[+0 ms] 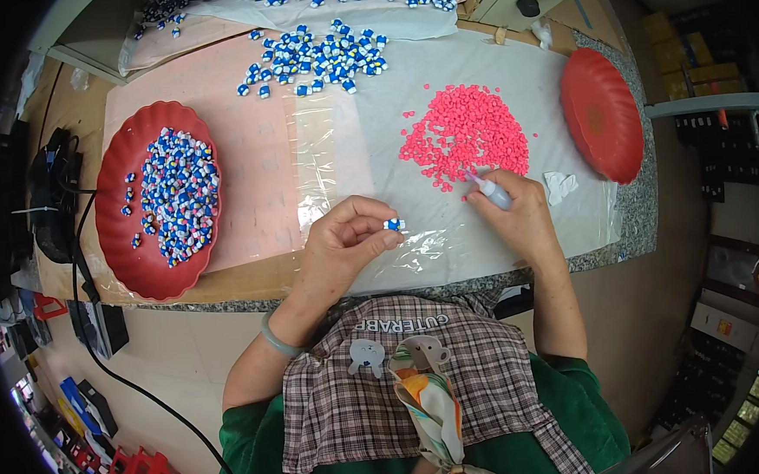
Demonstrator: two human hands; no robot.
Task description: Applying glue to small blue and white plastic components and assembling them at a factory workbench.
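Observation:
Pinched between the thumb and fingertips of my left hand (337,246) is a small blue-and-white figurine (393,225), held just above the sheet. My right hand (526,219) is closed round a small squeeze bottle (497,196), translucent with a narrow pointed nozzle. That nozzle points up and left, at the near edge of a loose pile of tiny pink pieces (486,130). A pink piece shows by my right fingertips; whether they touch it, I cannot tell.
At the left stands a red scalloped tray (114,227) holding many blue-and-white figurines. Loose figurines (321,58) are heaped farther back, with more on a raised shelf (366,25). A second red tray (598,119) sits at the right, near crumpled white tissue (560,186). A black cable (137,389) hangs at left.

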